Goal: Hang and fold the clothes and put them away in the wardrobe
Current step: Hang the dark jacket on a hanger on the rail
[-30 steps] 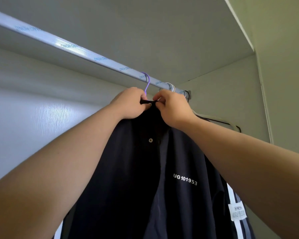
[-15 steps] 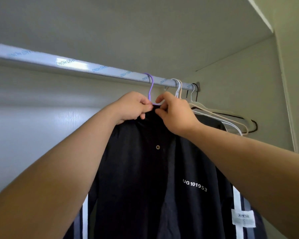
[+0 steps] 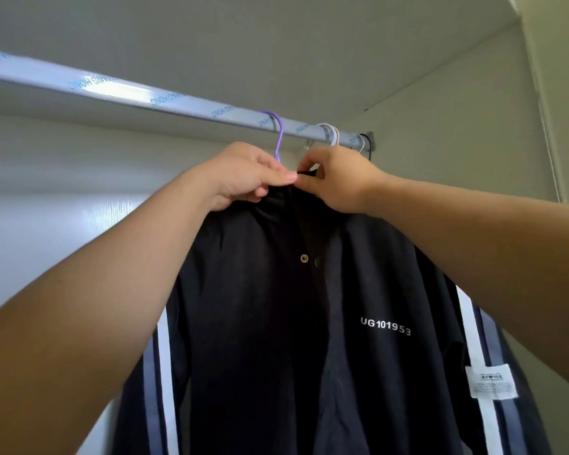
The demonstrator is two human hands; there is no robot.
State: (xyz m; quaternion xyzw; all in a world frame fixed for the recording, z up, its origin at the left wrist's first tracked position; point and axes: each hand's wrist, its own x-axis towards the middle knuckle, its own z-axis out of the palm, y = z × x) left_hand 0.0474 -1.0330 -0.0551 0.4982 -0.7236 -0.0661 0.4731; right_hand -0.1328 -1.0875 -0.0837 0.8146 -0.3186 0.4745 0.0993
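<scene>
dark jacket collar is pinched by left hand and right hand for straightening on purple hanger; release is expected next.

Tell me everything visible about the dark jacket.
The dark jacket looks navy or black, of thin smooth cloth, with white and grey stripes down both sleeves, white print UG101953 on the chest, a white label on one sleeve and two snaps near the neck. It hangs on a purple hanger hooked over the rail. The left hand and right hand pinch its collar.
</scene>
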